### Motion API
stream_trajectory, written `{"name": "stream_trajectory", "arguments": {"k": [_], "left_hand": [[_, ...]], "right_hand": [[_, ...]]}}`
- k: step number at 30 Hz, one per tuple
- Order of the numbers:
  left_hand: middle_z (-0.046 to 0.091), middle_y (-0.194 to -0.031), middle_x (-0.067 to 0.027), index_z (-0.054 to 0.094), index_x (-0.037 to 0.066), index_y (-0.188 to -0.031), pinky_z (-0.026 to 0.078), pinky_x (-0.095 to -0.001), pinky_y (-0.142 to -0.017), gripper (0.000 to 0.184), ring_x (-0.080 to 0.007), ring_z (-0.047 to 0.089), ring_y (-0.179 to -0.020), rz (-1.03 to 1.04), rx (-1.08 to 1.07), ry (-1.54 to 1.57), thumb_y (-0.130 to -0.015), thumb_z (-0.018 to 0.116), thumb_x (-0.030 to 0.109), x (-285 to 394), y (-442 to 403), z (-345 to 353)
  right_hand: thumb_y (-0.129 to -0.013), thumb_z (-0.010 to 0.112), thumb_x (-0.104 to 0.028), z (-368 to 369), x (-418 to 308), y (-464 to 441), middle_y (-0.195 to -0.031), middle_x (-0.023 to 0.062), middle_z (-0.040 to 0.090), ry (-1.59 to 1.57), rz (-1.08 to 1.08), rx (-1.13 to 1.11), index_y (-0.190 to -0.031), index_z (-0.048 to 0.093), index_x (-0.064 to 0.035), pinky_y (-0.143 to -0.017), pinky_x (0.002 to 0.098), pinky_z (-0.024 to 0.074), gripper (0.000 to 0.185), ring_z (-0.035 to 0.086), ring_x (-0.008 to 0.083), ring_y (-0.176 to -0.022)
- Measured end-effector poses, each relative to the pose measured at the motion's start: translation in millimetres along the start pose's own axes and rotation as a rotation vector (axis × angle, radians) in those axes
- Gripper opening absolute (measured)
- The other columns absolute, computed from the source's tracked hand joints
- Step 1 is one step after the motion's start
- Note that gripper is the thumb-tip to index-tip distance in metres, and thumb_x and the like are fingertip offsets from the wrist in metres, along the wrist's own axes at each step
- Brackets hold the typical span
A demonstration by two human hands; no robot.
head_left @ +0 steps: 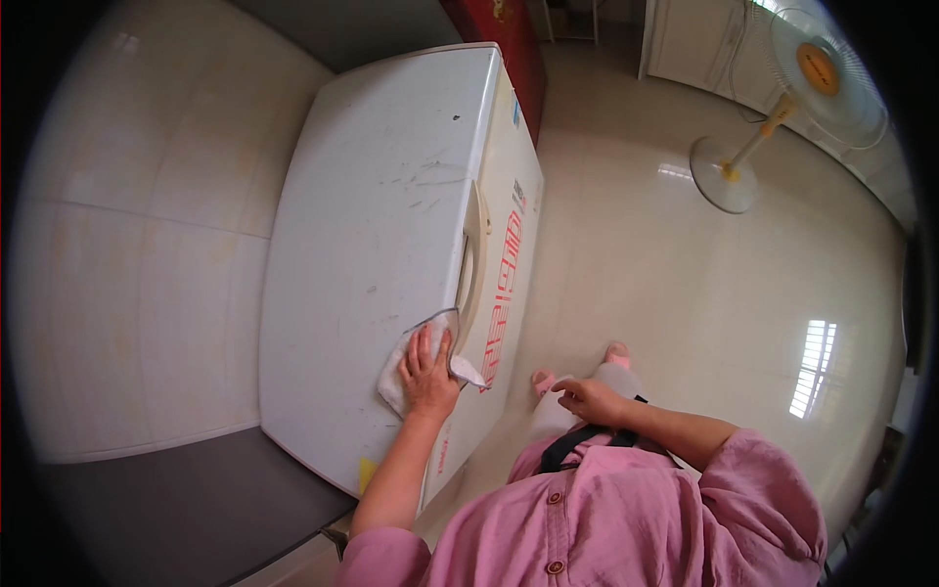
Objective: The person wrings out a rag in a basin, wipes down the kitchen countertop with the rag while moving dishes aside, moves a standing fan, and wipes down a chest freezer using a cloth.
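Note:
My left hand point(427, 376) presses a white cloth point(393, 380) with a grey edge onto the white lid point(362, 225) of a chest freezer. Its fingers lie over the cloth near the lid's front edge, and one corner of the cloth hangs over that edge. Just beyond the hand is the freezer's curved handle point(475, 259). Dark scuff marks show on the lid. My right hand point(590, 401) hovers before my body, apart from the freezer, its fingers curled and nothing visible in them.
Red characters mark the freezer's front point(504, 284). A standing fan point(729, 176) is on the tiled floor point(675, 284) at the upper right. A dark grey surface point(186, 509) adjoins the freezer at lower left, and a red panel point(509, 59) stands behind its far end.

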State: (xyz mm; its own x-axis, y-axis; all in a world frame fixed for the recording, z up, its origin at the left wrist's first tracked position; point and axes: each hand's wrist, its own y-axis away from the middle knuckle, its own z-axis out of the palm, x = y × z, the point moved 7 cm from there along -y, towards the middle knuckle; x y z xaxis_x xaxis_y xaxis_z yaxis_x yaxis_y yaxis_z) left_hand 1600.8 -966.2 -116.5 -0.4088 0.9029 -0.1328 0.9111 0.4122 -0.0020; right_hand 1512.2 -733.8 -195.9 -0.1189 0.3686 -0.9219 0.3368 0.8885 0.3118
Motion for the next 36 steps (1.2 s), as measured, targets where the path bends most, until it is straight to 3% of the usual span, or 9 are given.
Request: {"name": "stream_trajectory", "arguments": {"k": [1, 6, 12, 18, 25, 30, 36], "left_hand": [[0.027, -0.143, -0.0069, 0.044, 0.019, -0.132, 0.021, -0.0436, -0.1, 0.057, -0.0256, 0.024, -0.131, -0.016, -0.005, 0.034, -0.077, 0.057, 0.024, -1.7, 7.1, 0.9], [0.027, -0.143, -0.0076, 0.044, 0.018, -0.132, 0.021, -0.0434, -0.101, 0.058, -0.0262, 0.025, -0.13, 0.006, -0.032, 0.003, -0.076, 0.056, 0.022, -10.9, 38.2, 6.2], [0.025, -0.145, -0.0068, 0.045, 0.012, -0.13, 0.018, -0.0457, -0.101, 0.054, -0.0264, 0.022, -0.131, 0.104, -0.099, 0.062, -0.078, 0.054, 0.024, 0.4, -18.7, -3.7], [0.021, -0.147, -0.0061, 0.042, 0.012, -0.133, 0.016, -0.0451, -0.104, 0.055, -0.0266, 0.019, -0.134, 0.112, -0.088, 0.112, -0.079, 0.053, 0.021, 1.5, -39.2, 4.1], [0.024, -0.147, -0.0064, 0.042, 0.012, -0.134, 0.014, -0.0432, -0.106, 0.058, -0.0258, 0.018, -0.136, 0.204, -0.171, 0.142, -0.077, 0.051, 0.013, -15.1, 19.7, 4.8], [0.027, -0.146, -0.0052, 0.044, 0.012, -0.131, 0.016, -0.0438, -0.105, 0.055, -0.0251, 0.02, -0.136, 0.312, -0.11, 0.117, -0.077, 0.049, 0.011, -10.1, -7.6, 4.8], [0.028, -0.146, -0.0019, 0.044, 0.013, -0.131, 0.017, -0.0435, -0.105, 0.054, -0.0238, 0.021, -0.135, 0.279, -0.072, 0.157, -0.078, 0.049, 0.01, -4.0, -26.6, -0.3]], "right_hand": [[-0.083, 0.056, -0.013, -2.4, -0.1, -0.6, -0.077, 0.0135, 0.063, 0.008, 0.003, -0.023, -0.109, 0.057, -0.0026, -0.065, 0.033, 0.0481, 0.027, 0.061, 0.025, -0.07], [-0.084, 0.055, -0.014, -50.0, 66.2, 21.1, -0.078, 0.0118, 0.064, 0.036, 0.227, 0.117, -0.107, 0.058, -0.0029, -0.065, 0.0313, 0.0489, 0.026, 0.062, 0.0204, -0.069], [-0.083, 0.054, -0.014, -114.2, 172.6, 106.8, -0.072, 0.0091, 0.061, -0.123, 0.679, 0.454, -0.106, 0.057, 0.0016, -0.047, 0.0277, 0.047, 0.027, 0.058, 0.0147, -0.055], [-0.086, 0.051, -0.013, -105.3, 203.1, 153.9, -0.071, 0.0095, 0.059, -0.282, 0.871, 0.411, -0.103, 0.056, 0.0026, -0.047, 0.028, 0.0471, 0.024, 0.058, 0.0153, -0.055], [-0.086, 0.05, -0.013, -96.6, 193.3, 158.7, -0.072, 0.0085, 0.058, -0.415, 0.834, 0.488, -0.104, 0.055, 0.0029, -0.047, 0.0277, 0.0469, 0.024, 0.058, 0.0151, -0.055], [-0.086, 0.049, -0.012, -81.7, 214.8, 188.6, -0.07, 0.009, 0.058, -0.471, 0.892, 0.613, -0.103, 0.055, 0.0032, -0.046, 0.0279, 0.047, 0.024, 0.058, 0.0157, -0.054], [-0.086, 0.049, -0.013, -57.4, 217.6, 186.0, -0.07, 0.009, 0.058, -0.458, 0.94, 0.534, -0.102, 0.055, 0.0025, -0.046, 0.0278, 0.0469, 0.023, 0.058, 0.0157, -0.054]]}}
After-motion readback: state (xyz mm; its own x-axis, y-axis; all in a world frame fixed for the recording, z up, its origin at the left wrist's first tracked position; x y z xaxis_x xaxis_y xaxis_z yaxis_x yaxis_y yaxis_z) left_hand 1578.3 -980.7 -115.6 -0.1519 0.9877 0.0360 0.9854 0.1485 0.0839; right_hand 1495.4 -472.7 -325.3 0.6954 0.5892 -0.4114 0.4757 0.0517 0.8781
